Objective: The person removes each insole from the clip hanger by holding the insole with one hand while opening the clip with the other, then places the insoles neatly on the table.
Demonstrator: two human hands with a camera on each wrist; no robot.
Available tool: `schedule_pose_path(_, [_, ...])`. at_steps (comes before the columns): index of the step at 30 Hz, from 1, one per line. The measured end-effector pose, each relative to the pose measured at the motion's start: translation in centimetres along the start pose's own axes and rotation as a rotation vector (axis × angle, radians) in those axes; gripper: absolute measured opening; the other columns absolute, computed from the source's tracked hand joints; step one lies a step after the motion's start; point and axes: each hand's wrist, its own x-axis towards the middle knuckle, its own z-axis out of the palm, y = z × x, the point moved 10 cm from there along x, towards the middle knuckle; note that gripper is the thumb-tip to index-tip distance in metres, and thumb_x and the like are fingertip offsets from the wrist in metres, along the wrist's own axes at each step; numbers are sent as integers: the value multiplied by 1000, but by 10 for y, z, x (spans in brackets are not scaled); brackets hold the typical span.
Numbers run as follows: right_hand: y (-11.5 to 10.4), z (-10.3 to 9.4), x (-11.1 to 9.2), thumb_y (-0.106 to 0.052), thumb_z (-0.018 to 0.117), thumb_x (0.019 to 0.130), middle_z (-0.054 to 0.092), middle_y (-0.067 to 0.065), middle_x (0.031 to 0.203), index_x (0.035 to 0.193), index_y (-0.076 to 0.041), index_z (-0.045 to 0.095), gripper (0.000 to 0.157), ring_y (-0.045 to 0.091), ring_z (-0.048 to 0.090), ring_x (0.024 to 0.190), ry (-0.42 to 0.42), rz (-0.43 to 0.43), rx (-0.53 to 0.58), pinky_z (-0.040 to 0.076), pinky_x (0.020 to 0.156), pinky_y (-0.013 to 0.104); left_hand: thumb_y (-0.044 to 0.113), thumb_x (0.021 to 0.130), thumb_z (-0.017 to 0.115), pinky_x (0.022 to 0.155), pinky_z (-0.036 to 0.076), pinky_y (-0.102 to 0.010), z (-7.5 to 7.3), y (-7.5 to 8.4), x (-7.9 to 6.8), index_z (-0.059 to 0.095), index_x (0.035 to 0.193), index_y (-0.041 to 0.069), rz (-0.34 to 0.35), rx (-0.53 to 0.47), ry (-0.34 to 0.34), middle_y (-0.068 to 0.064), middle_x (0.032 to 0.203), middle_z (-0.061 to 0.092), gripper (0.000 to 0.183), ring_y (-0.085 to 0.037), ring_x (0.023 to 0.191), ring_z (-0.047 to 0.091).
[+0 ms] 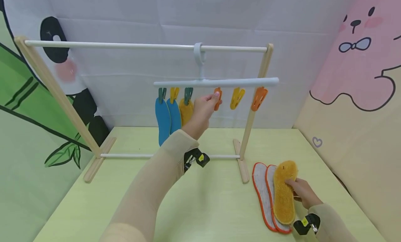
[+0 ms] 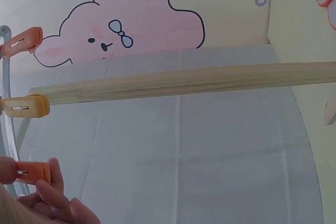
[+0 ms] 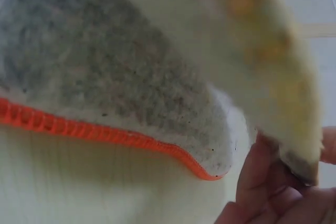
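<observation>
My left hand point(image 1: 202, 114) pinches an orange clothespin point(image 1: 218, 100) under the bar of a white hanger point(image 1: 216, 83); the left wrist view shows this orange clothespin point(image 2: 33, 172) between thumb and fingers. Down at the right, my right hand point(image 1: 303, 191) grips the edge of a fuzzy yellow insole point(image 1: 284, 196), thumb on top. Two grey insoles point(image 1: 262, 196) with orange-red stitched edges lie partly under it on the table. Two blue insoles point(image 1: 163, 120) and another yellow insole point(image 1: 186, 111) hang from green and yellow clothespins; my left hand and arm partly hide them.
The hanger hooks over the top rail point(image 1: 125, 45) of a wooden-sided rack, whose right post point(image 1: 247, 134) stands behind the clips. A yellow clothespin point(image 1: 237, 98) and another orange clothespin point(image 1: 259, 99) hang right of my left hand. Printed cloth walls surround the pale table point(image 1: 216, 207).
</observation>
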Motion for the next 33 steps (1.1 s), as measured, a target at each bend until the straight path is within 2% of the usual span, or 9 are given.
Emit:
schedule_pose_path(4, [4,2,1,-28,45,98,60,4,87,120,13,42,46,15,57,75,-3,16,16,48,68,31,30,97,55,105,34,-41,3,3,2,64,121,1,-3,-8,-2,-13,113,67,39,-22,106,53])
schedule_pose_path(6, [5,2,2,-27,45,98,59,4,86,114,11,46,41,15,57,75,-3,17,19,48,67,32,29,97,56,104,34,-40,4,4,2,64,120,0,2,-15,-3,-14,114,66,38,-22,104,54])
schedule_pose_path(11, [7,2,3,-24,45,98,57,3,84,105,7,50,32,15,56,73,10,24,31,48,67,31,29,98,55,96,38,-37,6,5,2,65,119,0,4,-11,0,-14,113,66,38,-19,97,52])
schedule_pose_path(14, [11,3,4,-25,45,97,57,4,86,108,8,47,34,15,56,74,21,42,60,49,66,31,31,98,54,86,40,-32,5,5,2,66,118,1,1,-5,-1,-11,111,67,37,-18,91,50])
schedule_pose_path(19, [19,5,5,-24,44,95,53,6,87,109,8,41,35,15,53,73,48,57,98,51,65,31,33,97,56,73,35,-28,6,2,2,67,115,4,-16,14,-8,-7,105,67,36,-19,85,48])
schedule_pose_path(23, [17,2,7,-21,44,93,51,7,87,111,9,39,36,15,52,72,69,34,80,49,64,30,32,97,56,76,36,-28,8,1,3,66,117,2,-12,20,-24,-9,109,66,37,-19,85,47])
schedule_pose_path(26, [13,-2,9,-20,43,93,52,15,96,121,15,35,46,17,53,75,84,18,65,50,66,30,31,98,56,88,41,-31,9,2,4,65,120,2,-6,33,-30,-11,115,64,37,-20,93,50])
schedule_pose_path(29, [12,-5,9,-22,40,95,46,27,116,137,18,23,61,20,56,82,86,31,63,51,73,34,30,98,56,99,40,-37,9,3,5,64,122,3,4,51,-32,-9,117,63,38,-21,104,51])
schedule_pose_path(33, [15,-6,8,-26,40,96,27,37,136,142,20,5,74,34,53,99,87,64,78,46,91,47,30,97,57,93,39,-34,9,3,6,65,122,2,17,48,-40,-6,107,62,38,-21,97,50])
